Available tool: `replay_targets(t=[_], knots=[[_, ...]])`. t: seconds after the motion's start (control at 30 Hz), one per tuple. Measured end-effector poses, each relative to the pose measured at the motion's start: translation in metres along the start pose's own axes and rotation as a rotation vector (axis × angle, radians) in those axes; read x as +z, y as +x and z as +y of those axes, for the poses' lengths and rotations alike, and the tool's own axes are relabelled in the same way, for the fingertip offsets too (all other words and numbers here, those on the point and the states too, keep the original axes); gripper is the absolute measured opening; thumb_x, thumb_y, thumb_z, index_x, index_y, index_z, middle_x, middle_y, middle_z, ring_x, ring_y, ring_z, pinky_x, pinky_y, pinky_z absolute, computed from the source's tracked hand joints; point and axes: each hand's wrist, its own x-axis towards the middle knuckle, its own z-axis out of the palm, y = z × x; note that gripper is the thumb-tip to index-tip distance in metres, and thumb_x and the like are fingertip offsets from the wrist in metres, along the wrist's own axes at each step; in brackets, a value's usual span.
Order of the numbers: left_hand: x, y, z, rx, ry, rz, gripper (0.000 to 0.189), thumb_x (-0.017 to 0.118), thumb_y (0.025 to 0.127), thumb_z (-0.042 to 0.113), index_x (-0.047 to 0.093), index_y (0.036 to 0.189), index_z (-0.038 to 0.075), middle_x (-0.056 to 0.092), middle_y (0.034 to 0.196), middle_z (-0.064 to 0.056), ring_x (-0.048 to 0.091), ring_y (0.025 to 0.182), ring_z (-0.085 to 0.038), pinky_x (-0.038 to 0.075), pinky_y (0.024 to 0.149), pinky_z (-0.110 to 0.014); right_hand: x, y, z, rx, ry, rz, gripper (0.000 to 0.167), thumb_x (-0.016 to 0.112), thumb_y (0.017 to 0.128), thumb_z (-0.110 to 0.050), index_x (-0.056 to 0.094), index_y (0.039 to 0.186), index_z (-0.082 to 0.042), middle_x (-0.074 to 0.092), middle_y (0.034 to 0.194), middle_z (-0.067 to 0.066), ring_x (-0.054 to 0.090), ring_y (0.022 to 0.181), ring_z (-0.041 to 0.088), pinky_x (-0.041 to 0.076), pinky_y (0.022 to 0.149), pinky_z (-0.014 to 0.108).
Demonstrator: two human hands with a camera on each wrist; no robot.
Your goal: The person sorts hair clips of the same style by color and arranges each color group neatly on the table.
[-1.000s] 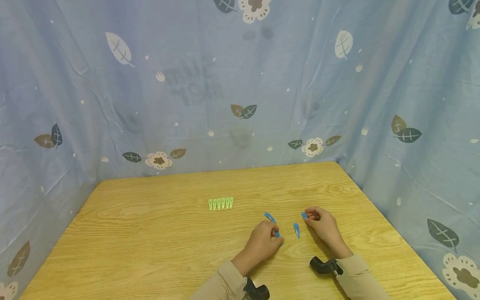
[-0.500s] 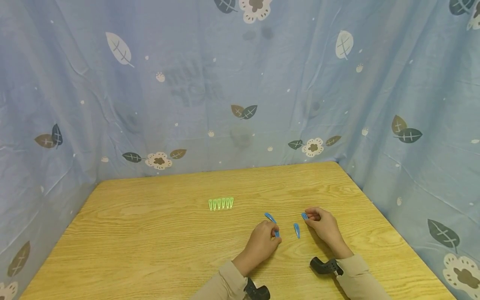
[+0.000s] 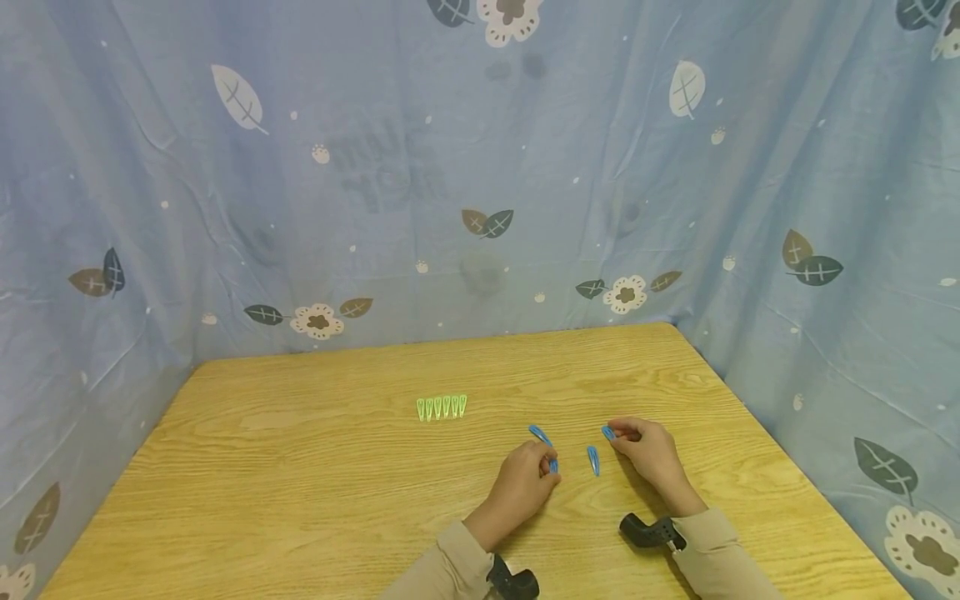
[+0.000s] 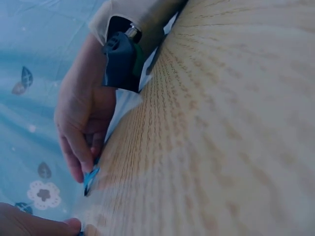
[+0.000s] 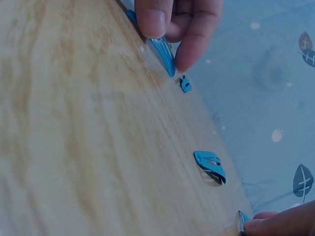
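My left hand (image 3: pixel 517 487) pinches a blue snap hair clip (image 3: pixel 553 467) close to the tabletop; its fingers cover part of the clip. A second blue hair clip (image 3: pixel 539 434) lies just beyond those fingers, tilted. To the right, my right hand (image 3: pixel 654 457) pinches another blue hair clip (image 3: pixel 607 432) at the fingertips. Between the hands one more blue hair clip (image 3: pixel 593 460) lies loose, also seen in the right wrist view as an open-centred clip (image 5: pixel 210 164). In the left wrist view the right hand (image 4: pixel 86 113) shows behind a blue clip (image 4: pixel 90 181).
Several light green hair clips (image 3: pixel 442 407) lie side by side in a neat row left of the hands. The wood-grain table (image 3: pixel 285 475) reaches back to a blue patterned curtain (image 3: pixel 390 250). Black camera mounts (image 3: pixel 651 532) sit on both wrists.
The left thumb has drawn in slightly to the left, and the clip under it has shifted with it. The right hand has come down very slightly. The loose clips have stayed put.
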Motion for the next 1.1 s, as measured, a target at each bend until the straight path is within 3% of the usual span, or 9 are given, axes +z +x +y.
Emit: replay_targets(t=[0.4,0.7,0.9,1.1], knots=[[-0.003,0.003,-0.008,0.003,-0.158,0.039,0.014,0.067,0.084,-0.003,0.071,0.097,0.001,0.061,0.075,0.005,0.05,0.065,0.001,0.045,0.06,-0.016,-0.002,-0.001,0.0,-0.017,0.029,-0.012,0.025,0.065,0.086,-0.001,0.069,0.11,0.004,0.068,0.095,0.012,0.063,0.088,0.026,0.05,0.075,0.033],[-0.006,0.004,-0.015,-0.063,-0.385,0.035,0.014,0.067,0.088,0.005,0.07,0.102,0.003,0.062,0.081,0.003,0.055,0.074,-0.005,0.048,0.07,-0.021,-0.002,-0.001,0.004,-0.005,0.039,-0.014,0.026,0.065,0.086,-0.001,0.069,0.111,0.003,0.068,0.096,0.012,0.063,0.089,0.025,0.049,0.075,0.031],[-0.018,0.0,-0.023,-0.108,-0.456,0.018,0.018,0.065,0.089,0.006,0.068,0.107,0.003,0.06,0.086,0.002,0.053,0.078,-0.005,0.047,0.073,-0.02,-0.001,-0.001,0.005,0.004,0.038,-0.02,0.025,0.066,0.087,-0.002,0.069,0.111,0.002,0.068,0.095,0.01,0.063,0.089,0.024,0.049,0.077,0.032],[-0.04,-0.008,-0.041,-0.122,-0.459,0.052,0.023,0.063,0.09,-0.001,0.064,0.112,-0.006,0.06,0.088,-0.011,0.052,0.076,-0.013,0.044,0.069,-0.019,-0.002,-0.002,0.003,0.006,0.038,-0.027,0.025,0.066,0.087,-0.002,0.069,0.111,0.002,0.069,0.096,0.01,0.063,0.089,0.024,0.049,0.076,0.032]])
